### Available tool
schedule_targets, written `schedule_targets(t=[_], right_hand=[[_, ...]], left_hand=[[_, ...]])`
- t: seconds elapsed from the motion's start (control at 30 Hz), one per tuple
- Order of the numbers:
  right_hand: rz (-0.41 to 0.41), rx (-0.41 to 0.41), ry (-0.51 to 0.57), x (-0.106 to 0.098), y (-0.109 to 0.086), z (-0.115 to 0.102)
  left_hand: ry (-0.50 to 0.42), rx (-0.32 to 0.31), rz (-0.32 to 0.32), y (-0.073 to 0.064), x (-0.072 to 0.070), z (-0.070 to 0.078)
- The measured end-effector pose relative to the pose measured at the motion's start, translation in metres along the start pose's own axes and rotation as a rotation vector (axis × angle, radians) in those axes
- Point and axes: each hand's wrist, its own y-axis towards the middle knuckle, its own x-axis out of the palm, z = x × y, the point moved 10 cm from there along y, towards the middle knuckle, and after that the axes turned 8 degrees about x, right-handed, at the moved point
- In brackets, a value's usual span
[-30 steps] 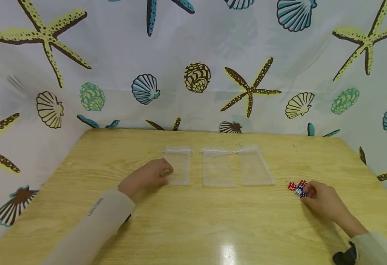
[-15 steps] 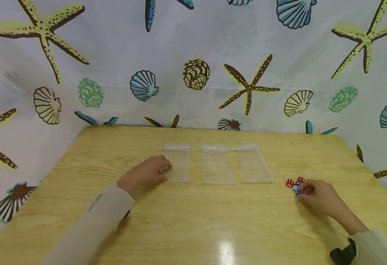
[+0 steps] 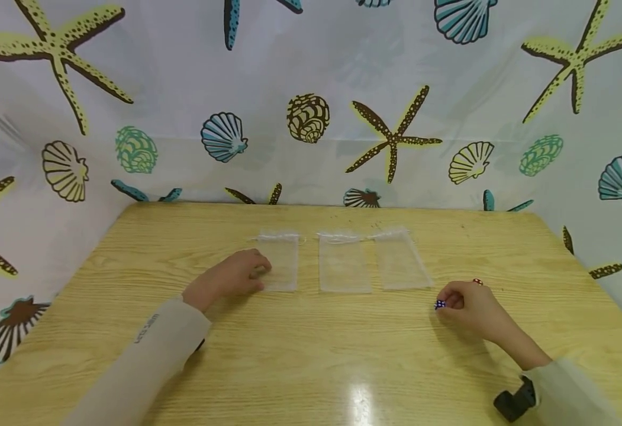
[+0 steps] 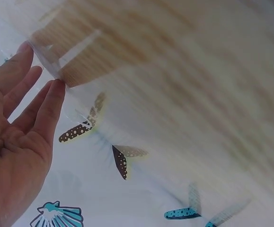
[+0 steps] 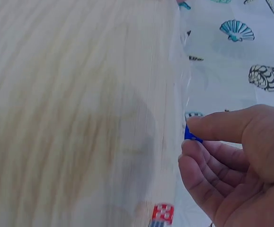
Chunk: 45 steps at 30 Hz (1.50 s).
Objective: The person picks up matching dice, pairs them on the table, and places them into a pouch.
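Observation:
My right hand (image 3: 473, 307) pinches a blue die (image 3: 440, 305) with white dots between thumb and fingers, low over the table. In the right wrist view the blue die (image 5: 190, 135) shows partly between the fingertips. A red die (image 3: 477, 282) peeks out behind the right hand. The right wrist view has a red die (image 5: 163, 212) and part of a darker die (image 5: 157, 223) below it. My left hand (image 3: 231, 275) rests by the left edge of a sheer mesh bag (image 3: 284, 263), fingers loosely bent. Its fingertips (image 4: 56, 84) touch the surface there and hold nothing visible.
Two more sheer bags lie flat to the right, a middle bag (image 3: 344, 266) and a right bag (image 3: 403, 263). The wooden table (image 3: 311, 355) ends at a white curtain (image 3: 268, 89) printed with shells and starfish.
My right hand has moved left from the group of dice, carrying the blue die away. My left hand has stayed by the left bag. The head view has shifted slightly.

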Motion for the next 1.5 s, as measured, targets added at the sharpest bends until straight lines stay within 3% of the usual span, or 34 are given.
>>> schedule_targets(t=[0.43,0.57,0.9,1.27,1.5], right_hand=[[-0.131,-0.071,0.093,0.051,0.004,-0.049],[-0.167,-0.100,0.132,0.065,0.004,-0.068],[-0.218,-0.162,0.149,0.090,0.004,-0.103],[-0.260,-0.191,0.123,0.100,0.006,-0.114],[-0.291,-0.193,0.140,0.104,0.006,-0.113]], left_hand=[[-0.006,0.020,-0.015,0.000,0.010,0.005],[-0.011,0.000,-0.014,0.000,0.011,0.003],[0.007,0.016,0.005,0.001,0.003,0.007],[0.017,-0.002,-0.002,0.001,-0.002,0.005],[-0.022,-0.059,-0.021,-0.004,0.000,0.002]])
